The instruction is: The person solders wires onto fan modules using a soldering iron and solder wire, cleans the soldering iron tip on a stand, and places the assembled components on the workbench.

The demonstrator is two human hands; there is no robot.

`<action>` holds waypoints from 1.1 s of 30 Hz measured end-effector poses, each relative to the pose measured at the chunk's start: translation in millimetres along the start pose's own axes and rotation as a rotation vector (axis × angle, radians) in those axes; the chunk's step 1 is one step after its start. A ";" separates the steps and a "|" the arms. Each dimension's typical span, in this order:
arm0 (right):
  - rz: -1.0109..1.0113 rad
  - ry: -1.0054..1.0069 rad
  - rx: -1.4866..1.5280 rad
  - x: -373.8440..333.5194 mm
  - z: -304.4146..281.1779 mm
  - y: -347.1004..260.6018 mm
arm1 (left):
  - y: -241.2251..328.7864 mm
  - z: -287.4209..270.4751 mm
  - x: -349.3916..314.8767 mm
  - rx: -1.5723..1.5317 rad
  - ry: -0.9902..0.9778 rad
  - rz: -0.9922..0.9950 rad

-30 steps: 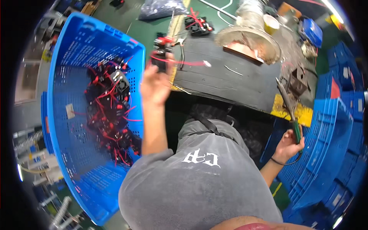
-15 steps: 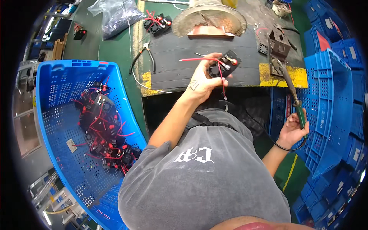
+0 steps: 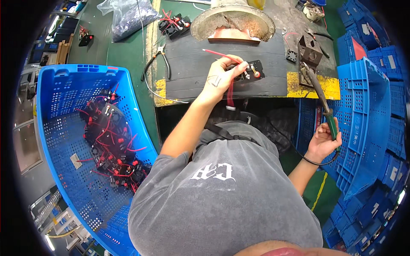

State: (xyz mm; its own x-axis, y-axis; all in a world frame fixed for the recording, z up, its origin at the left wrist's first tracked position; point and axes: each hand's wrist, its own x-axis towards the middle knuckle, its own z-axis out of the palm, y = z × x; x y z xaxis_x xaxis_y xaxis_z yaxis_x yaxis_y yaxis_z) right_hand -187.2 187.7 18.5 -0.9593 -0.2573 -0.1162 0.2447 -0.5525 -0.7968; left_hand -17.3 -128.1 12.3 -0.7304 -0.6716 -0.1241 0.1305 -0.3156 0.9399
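My left hand is closed round a small black fan assembly with metal terminals and a red cap, just above the near edge of the workbench. A red wire sticks out to the left from under its fingers, and another red lead with a white connector hangs below. Off to the right, my right hand grips the green handle of a soldering iron. The iron's tip rests by a brown metal stand on the bench, and its black cord loops under my wrist.
At left stands a blue perforated crate holding several fan assemblies with red wires. On the bench are pliers, a clear plastic bag, more fan assemblies, a loose small fan and a round metal hood. Blue bins line the right.
My left hand has turned the fan assembly to lie flatter and moved slightly left and down. Its loose red wire now points up and left. The right hand with the soldering iron has barely shifted.
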 end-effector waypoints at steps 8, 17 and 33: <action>0.010 0.016 0.004 -4.1 2.1 2.0 | 16.5 -16.7 41.8 0.442 -0.255 0.007; -0.011 0.045 -0.020 -8.1 -2.0 0.8 | 28.6 -24.7 94.4 0.691 -0.251 0.140; -0.007 0.119 -0.032 -16.7 -10.9 -1.7 | 26.3 -34.1 154.9 1.177 -0.142 0.280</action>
State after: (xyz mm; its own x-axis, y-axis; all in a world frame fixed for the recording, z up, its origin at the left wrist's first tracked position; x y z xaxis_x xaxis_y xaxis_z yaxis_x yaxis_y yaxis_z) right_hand -173.1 201.6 15.4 -0.9713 -0.1567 -0.1787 0.2353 -0.5275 -0.8163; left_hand -104.2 -263.3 7.0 -0.8509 -0.5165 0.0958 -0.3387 0.6789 0.6515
